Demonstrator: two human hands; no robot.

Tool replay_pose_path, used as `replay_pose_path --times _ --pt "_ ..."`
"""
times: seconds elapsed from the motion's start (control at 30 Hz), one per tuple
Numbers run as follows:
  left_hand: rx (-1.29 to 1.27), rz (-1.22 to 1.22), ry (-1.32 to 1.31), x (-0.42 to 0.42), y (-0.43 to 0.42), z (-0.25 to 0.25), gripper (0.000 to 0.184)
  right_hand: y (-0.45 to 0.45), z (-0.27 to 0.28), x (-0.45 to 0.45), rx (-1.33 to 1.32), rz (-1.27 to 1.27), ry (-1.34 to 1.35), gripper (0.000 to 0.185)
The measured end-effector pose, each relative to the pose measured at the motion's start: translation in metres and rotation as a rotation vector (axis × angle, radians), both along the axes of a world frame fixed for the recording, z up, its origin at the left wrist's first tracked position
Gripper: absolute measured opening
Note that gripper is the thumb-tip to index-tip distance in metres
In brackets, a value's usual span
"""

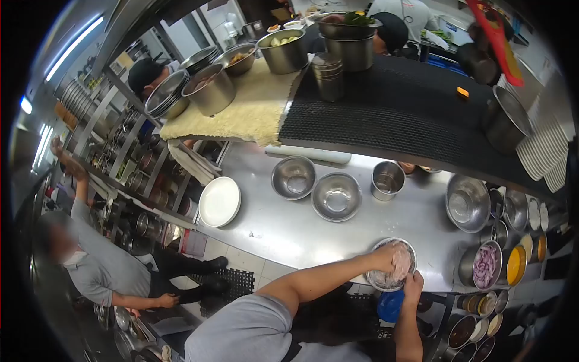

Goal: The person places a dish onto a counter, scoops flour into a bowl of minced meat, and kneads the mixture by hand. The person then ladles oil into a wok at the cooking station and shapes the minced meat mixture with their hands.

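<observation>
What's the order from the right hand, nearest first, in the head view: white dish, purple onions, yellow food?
1. Purple onions, to the right of the right hand.
2. Yellow food, farther right, past the onions.
3. White dish, at the counter's left end.

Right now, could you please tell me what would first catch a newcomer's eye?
Probably the left hand at the pale food in the metal bowl by the near edge of the counter, the right hand at its rim. Next, perhaps, the bright yellow food at the right, then the white plate at the counter's left end.
</observation>
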State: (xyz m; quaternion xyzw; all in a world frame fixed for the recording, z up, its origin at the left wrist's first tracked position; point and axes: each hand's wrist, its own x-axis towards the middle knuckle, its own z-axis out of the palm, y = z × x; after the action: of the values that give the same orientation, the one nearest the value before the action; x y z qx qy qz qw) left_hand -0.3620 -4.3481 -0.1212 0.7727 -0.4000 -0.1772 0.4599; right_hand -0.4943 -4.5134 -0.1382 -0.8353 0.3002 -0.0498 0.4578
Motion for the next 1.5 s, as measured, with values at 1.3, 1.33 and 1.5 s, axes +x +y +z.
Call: replay_pose_path --times 1.3,1.33,1.5 --pt "0.596 -0.085 -0.197 -0.016 -0.003 0.076 0.051 0.019 0.039 0.033 -0.102 0.148 -0.086 0.024" --pt "0.584 -0.070 -0.208 -0.017 -0.004 0.074 0.048 0.020 0.040 0.034 -0.090 0.139 -0.122 0.024" --pt "0.521 -0.014 -0.224 -0.015 -0.006 0.071 0.039 0.021 0.045 0.036 -0.056 0.138 -0.153 0.026"
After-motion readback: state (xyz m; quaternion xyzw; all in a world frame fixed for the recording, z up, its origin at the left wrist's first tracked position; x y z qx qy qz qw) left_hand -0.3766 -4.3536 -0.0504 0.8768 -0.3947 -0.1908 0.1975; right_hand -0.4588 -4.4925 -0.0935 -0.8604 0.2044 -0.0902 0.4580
